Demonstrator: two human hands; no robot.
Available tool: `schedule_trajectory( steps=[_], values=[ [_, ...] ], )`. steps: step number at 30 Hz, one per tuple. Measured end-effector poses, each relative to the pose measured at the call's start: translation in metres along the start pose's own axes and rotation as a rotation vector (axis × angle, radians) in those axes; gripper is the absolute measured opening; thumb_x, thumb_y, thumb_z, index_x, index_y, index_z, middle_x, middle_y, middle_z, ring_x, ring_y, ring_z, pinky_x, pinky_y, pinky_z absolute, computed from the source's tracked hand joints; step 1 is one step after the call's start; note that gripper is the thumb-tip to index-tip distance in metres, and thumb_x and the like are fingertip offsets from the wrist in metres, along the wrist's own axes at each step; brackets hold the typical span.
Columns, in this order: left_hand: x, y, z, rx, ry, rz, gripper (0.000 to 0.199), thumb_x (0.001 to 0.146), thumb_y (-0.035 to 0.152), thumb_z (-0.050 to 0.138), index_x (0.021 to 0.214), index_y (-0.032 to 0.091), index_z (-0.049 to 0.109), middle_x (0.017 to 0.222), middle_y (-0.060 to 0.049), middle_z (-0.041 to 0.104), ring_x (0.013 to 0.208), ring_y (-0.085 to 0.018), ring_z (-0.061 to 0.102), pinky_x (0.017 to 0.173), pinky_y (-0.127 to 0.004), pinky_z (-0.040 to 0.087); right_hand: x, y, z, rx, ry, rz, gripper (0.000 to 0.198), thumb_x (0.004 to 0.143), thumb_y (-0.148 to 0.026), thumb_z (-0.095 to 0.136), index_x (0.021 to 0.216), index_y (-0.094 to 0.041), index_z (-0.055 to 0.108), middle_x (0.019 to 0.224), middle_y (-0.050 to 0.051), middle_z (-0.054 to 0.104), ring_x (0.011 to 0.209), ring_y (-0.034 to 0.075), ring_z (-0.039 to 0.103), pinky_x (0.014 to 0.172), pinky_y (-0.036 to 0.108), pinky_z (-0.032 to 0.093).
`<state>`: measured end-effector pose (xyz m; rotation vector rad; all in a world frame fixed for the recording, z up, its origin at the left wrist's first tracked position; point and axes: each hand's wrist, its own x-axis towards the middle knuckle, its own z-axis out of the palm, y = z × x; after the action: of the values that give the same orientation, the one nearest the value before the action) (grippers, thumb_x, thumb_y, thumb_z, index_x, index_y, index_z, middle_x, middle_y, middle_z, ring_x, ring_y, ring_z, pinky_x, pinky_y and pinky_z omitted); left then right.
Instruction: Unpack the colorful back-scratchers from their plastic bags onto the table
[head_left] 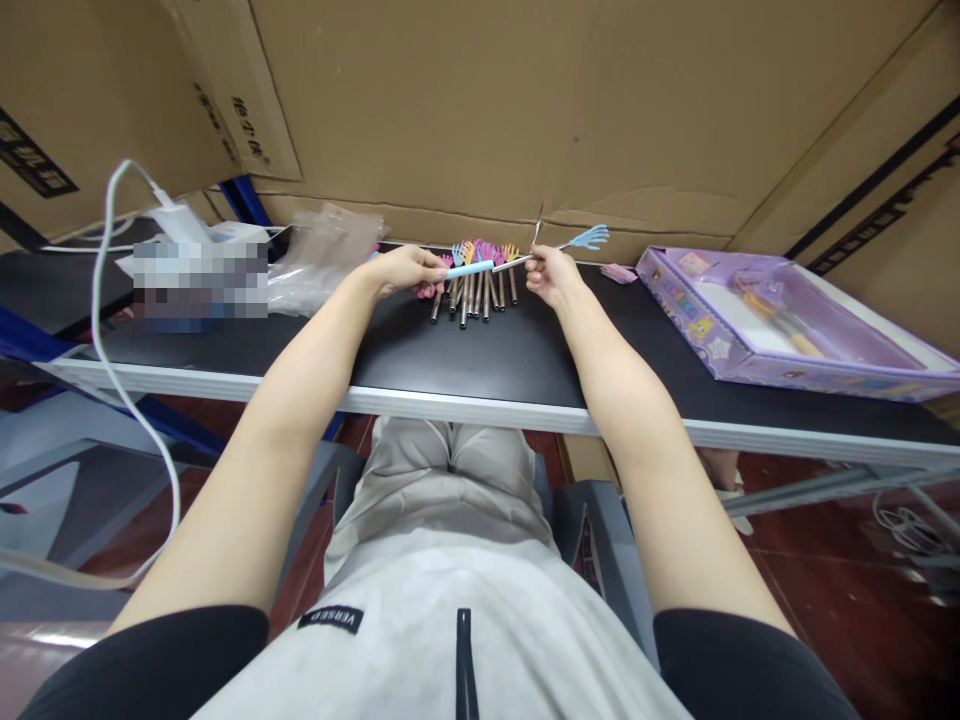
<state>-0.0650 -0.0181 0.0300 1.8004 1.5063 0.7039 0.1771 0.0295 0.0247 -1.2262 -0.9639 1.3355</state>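
Note:
My left hand [409, 271] is closed on the light blue handle [471, 269] of a back scratcher, which points to the right. Its thin metal rod [511, 264] runs from near the handle's end to my right hand [551, 274], whose fingers are closed around it. Beyond those fingers spreads the back scratcher's light blue claw head [590, 238]. A thin pointed metallic piece [538, 222] sticks up by my right fingers; its kind is unclear. Just below and behind the handle lie several back scratchers [475, 295] with metal shafts and pink, yellow, blue and purple claws.
Clear plastic bags [319, 262] lie to the left, beside a blurred-out item [199, 285] and a white cable [101, 290]. At right rests a purple display box [750, 330]. Small pink cards [619, 273] sit near the back. Cardboard [465, 110] walls the black table [480, 365].

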Motion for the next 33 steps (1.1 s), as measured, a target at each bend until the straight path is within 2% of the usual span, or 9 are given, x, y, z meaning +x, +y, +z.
schedule_trajectory(
  steps=[4,7,10,14,17,22,28,33],
  values=[
    [0.003,-0.003,0.000,-0.004,0.016,-0.008,0.014,0.093,0.022,0.072,0.079,0.019,0.074,0.081,-0.008,0.074,0.080,-0.020,0.071,0.084,-0.038,0.056,0.001,-0.001,-0.001,0.068,0.001,0.004,0.035,0.109,-0.015,0.043,0.074,-0.021,0.041,0.048,-0.008,0.043,0.039,0.004,0.027,0.042,0.015,0.022],
    [0.006,-0.006,0.000,-0.064,-0.002,0.018,0.017,0.093,0.021,0.073,0.077,0.018,0.071,0.075,-0.006,0.071,0.069,-0.016,0.064,0.075,-0.032,0.053,0.000,-0.001,0.000,0.076,-0.008,0.003,0.036,0.111,-0.018,0.044,0.075,-0.021,0.042,0.048,-0.008,0.044,0.039,0.004,0.028,0.043,0.015,0.023],
    [0.007,-0.008,0.001,-0.162,-0.048,0.070,0.023,0.093,0.020,0.075,0.072,0.017,0.066,0.068,-0.004,0.066,0.057,-0.011,0.055,0.063,-0.027,0.046,-0.001,-0.002,0.001,0.090,-0.009,0.015,0.038,0.113,-0.020,0.045,0.075,-0.021,0.042,0.048,-0.008,0.045,0.039,0.003,0.029,0.044,0.014,0.025],
    [0.009,-0.008,0.005,-0.254,-0.081,0.102,0.031,0.098,0.012,0.069,0.068,0.015,0.061,0.064,-0.001,0.059,0.051,-0.007,0.048,0.056,-0.024,0.036,-0.003,-0.001,0.004,0.147,-0.017,0.023,0.040,0.114,-0.021,0.045,0.074,-0.020,0.041,0.046,-0.008,0.043,0.039,0.003,0.030,0.044,0.014,0.025],
    [0.008,-0.005,0.011,-0.309,-0.070,0.093,0.034,0.102,0.012,0.062,0.069,0.016,0.057,0.059,0.003,0.051,0.046,-0.005,0.040,0.052,-0.022,0.030,-0.004,0.001,0.008,0.167,-0.047,0.025,0.040,0.114,-0.021,0.046,0.074,-0.020,0.041,0.047,-0.008,0.044,0.039,0.003,0.032,0.044,0.013,0.026],
    [0.009,-0.004,0.021,-0.337,-0.003,0.099,0.035,0.103,0.018,0.065,0.070,0.016,0.055,0.055,0.006,0.042,0.043,-0.004,0.031,0.047,-0.021,0.021,-0.008,0.003,0.014,0.168,-0.030,0.010,0.039,0.114,-0.022,0.048,0.075,-0.019,0.043,0.048,-0.009,0.046,0.039,0.001,0.036,0.044,0.012,0.028],
    [0.010,-0.004,0.030,-0.362,0.061,0.106,0.036,0.104,0.012,0.059,0.069,0.017,0.054,0.054,0.006,0.042,0.040,-0.004,0.031,0.044,-0.021,0.021,-0.014,0.003,0.015,0.161,0.007,0.022,0.039,0.115,-0.023,0.047,0.077,-0.018,0.045,0.049,-0.008,0.049,0.039,0.000,0.041,0.045,0.010,0.033],
    [0.003,0.007,0.038,-0.419,0.045,0.078,0.034,0.105,0.009,0.058,0.072,0.017,0.053,0.052,0.008,0.039,0.039,-0.003,0.026,0.042,-0.019,0.019,-0.023,0.008,0.025,0.171,-0.087,0.030,0.040,0.115,-0.022,0.050,0.075,-0.019,0.042,0.047,-0.011,0.043,0.037,0.000,0.033,0.042,0.011,0.026]
  ],
)
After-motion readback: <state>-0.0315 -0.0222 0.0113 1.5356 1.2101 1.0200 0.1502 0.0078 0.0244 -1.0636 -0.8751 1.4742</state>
